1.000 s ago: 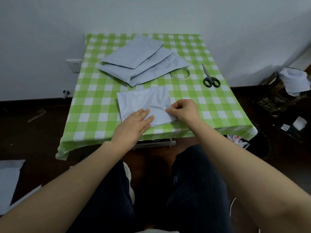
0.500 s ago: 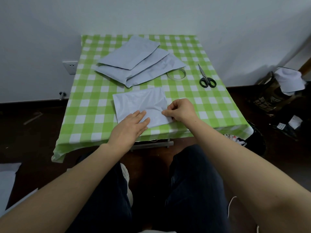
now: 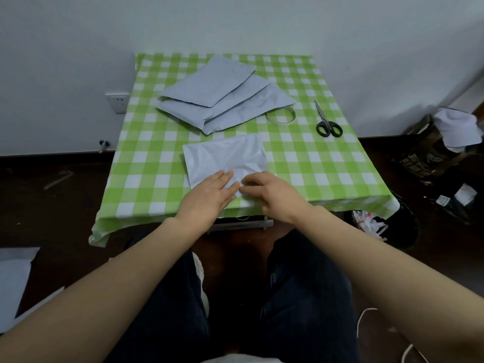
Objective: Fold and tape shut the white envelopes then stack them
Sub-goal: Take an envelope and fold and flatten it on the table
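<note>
A creased white envelope (image 3: 225, 155) lies flat near the front edge of the green checked table (image 3: 327, 166). My left hand (image 3: 209, 197) rests on its near left part with straight fingers. My right hand (image 3: 269, 192) sits just right of those fingertips, its fingers curled and pinching the envelope's near edge. Both hands cover the envelope's front edge. At the back of the table, three larger white envelopes (image 3: 217, 93) overlap in a loose pile.
A clear tape roll (image 3: 280, 115) lies right of the pile, partly under its corner. Black-handled scissors (image 3: 327, 124) lie further right. A dark bag with white paper (image 3: 445, 142) stands on the floor at right. My knees are below the table's front edge.
My right hand slid left along the envelope's near edge from its right corner until it met my left fingertips. My left hand stayed pressed on the envelope.
</note>
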### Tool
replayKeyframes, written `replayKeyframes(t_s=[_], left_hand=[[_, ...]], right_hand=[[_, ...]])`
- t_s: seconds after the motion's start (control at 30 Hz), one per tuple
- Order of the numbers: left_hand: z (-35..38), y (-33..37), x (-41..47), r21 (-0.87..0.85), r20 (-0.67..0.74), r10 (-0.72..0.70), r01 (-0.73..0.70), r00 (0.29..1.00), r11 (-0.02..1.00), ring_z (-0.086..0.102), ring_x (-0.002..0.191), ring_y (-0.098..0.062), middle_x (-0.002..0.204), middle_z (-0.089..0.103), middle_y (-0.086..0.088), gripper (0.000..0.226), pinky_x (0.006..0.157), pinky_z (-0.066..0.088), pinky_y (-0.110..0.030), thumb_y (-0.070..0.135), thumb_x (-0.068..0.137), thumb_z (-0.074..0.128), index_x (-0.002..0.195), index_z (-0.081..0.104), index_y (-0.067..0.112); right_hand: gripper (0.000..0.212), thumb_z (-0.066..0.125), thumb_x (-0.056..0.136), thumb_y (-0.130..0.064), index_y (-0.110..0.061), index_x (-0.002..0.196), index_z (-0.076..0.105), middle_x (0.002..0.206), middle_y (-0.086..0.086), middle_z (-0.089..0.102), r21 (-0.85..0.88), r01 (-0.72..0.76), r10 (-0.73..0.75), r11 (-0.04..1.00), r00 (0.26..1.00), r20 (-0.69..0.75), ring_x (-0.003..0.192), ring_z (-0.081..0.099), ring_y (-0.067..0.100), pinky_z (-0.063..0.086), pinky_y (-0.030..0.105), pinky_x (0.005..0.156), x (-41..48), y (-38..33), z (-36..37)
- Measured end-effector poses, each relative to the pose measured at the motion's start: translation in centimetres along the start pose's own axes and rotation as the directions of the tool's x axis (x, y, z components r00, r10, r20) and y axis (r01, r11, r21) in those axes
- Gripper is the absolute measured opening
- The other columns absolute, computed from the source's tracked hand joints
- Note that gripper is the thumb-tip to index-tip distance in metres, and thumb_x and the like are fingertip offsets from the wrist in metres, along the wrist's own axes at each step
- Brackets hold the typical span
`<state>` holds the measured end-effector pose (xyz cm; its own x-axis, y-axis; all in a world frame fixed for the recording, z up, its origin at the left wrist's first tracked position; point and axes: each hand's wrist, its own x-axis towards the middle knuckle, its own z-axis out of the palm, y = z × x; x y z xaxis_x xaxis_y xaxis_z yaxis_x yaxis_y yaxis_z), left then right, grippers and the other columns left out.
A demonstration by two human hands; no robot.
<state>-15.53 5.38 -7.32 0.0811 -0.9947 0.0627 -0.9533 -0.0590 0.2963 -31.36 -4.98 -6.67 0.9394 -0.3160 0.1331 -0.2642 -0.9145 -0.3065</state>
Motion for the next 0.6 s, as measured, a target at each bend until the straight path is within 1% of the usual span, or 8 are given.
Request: replayKeyframes(t_s=[0.1,0.17,0.2,0.27,0.33,0.4,0.5,0.6], left_hand=[[0.0,-0.2,-0.3,-0.074,0.000,0.009,-0.009,1.000,0.997,0.018,0.144,-0.016,0.154,0.024,-0.002,0.042,0.112,0.015,-0.021,0.025,0.100,0.040,0.141,0.042,0.016],[-0.4,-0.7,-0.9,-0.199,-0.099,-0.034,0.014,0.995,0.980,0.030,0.139,-0.017,0.147,0.039,-0.004,0.037,0.111,0.023,-0.025,0.019,0.097,0.048,0.133,0.053,0.010],[-0.7,-1.2,-1.2,-0.255,-0.173,-0.099,0.052,0.980,0.966,0.039,0.135,-0.019,0.141,0.047,-0.005,0.033,0.109,0.028,-0.027,0.015,0.095,0.052,0.127,0.058,0.008],[-1.2,-2.3,-1.8,-0.336,-0.295,-0.254,0.149,0.921,0.930,0.051,0.124,-0.022,0.130,0.058,-0.007,0.029,0.104,0.037,-0.030,0.006,0.091,0.054,0.118,0.065,0.005],[-1.7,-2.8,-2.1,-0.362,-0.333,-0.345,0.219,0.877,0.906,0.055,0.117,-0.025,0.123,0.062,-0.009,0.027,0.100,0.039,-0.030,0.003,0.088,0.055,0.113,0.067,0.004],[-1.9,-2.9,-2.0,-0.394,-0.326,-0.386,0.246,0.863,0.885,0.054,0.114,-0.026,0.121,0.063,-0.009,0.024,0.098,0.039,-0.030,0.007,0.088,0.060,0.110,0.069,0.005],[-1.9,-3.0,-1.7,-0.466,-0.224,-0.424,0.285,0.877,0.837,0.051,0.119,-0.025,0.126,0.058,-0.010,0.034,0.103,0.040,-0.037,0.018,0.083,0.070,0.114,0.066,0.004],[-1.7,-3.3,-1.7,-0.462,-0.151,-0.419,0.311,0.896,0.831,0.049,0.121,-0.026,0.131,0.054,-0.010,0.043,0.104,0.040,-0.043,0.016,0.079,0.074,0.119,0.063,0.004]], right_hand=[[0.046,0.056,0.072,0.007,-0.003,0.115,0.066,0.125,0.021,0.057,-0.018,-0.015,0.015,1.000,0.999,0.048,0.111,0.055,0.040,0.052,0.048,0.083,0.1,0.1,-0.2],[0.047,0.057,0.074,0.007,-0.005,0.118,0.065,0.129,0.019,0.055,-0.020,-0.025,0.026,0.999,0.998,0.063,0.115,0.052,0.039,0.050,0.046,0.088,0.0,0.2,-0.3],[0.047,0.057,0.074,0.006,-0.005,0.119,0.064,0.131,0.017,0.054,-0.019,-0.032,0.033,0.999,0.997,0.065,0.117,0.051,0.038,0.049,0.045,0.089,-0.1,0.2,-0.3],[0.048,0.055,0.075,0.005,-0.007,0.120,0.064,0.132,0.015,0.053,-0.022,-0.046,0.048,0.999,0.996,0.074,0.118,0.050,0.036,0.049,0.044,0.090,-0.1,0.2,-0.5],[0.047,0.054,0.070,0.002,-0.006,0.114,0.067,0.125,0.017,0.058,-0.019,-0.020,0.021,1.000,0.998,0.053,0.110,0.056,0.039,0.053,0.046,0.081,-0.1,0.2,-0.4],[0.046,0.055,0.066,0.000,-0.006,0.110,0.070,0.117,0.018,0.062,-0.013,0.009,-0.008,1.000,0.999,0.044,0.101,0.060,0.041,0.056,0.048,0.073,-0.2,0.3,0.0],[0.048,0.052,0.069,-0.003,-0.010,0.113,0.069,0.119,0.017,0.061,-0.020,-0.012,0.013,1.000,0.999,0.044,0.103,0.059,0.039,0.055,0.047,0.076,-0.1,0.2,-0.1],[0.050,0.055,0.071,0.001,-0.012,0.117,0.067,0.122,0.017,0.059,-0.042,-0.019,0.021,0.999,0.999,0.041,0.106,0.056,0.039,0.054,0.047,0.076,0.0,0.0,-0.3]])
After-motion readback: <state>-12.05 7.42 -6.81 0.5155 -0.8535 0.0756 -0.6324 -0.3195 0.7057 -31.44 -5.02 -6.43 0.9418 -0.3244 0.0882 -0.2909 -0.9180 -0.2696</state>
